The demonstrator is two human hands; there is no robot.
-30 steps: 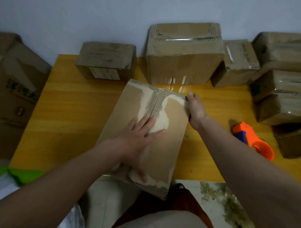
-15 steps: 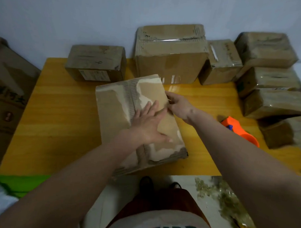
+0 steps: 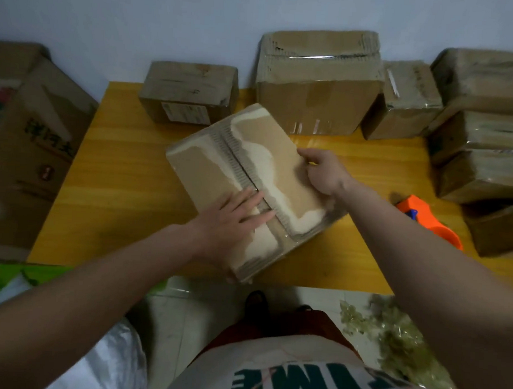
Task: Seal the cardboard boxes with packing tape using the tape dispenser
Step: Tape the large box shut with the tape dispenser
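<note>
Where hands [image 3: 231, 222] press, box [image 3: 209, 175] askew.

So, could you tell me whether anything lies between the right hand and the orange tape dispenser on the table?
Nothing visible does. The right hand rests on the torn box, and only bare yellow table separates it from the orange tape dispenser.
</note>
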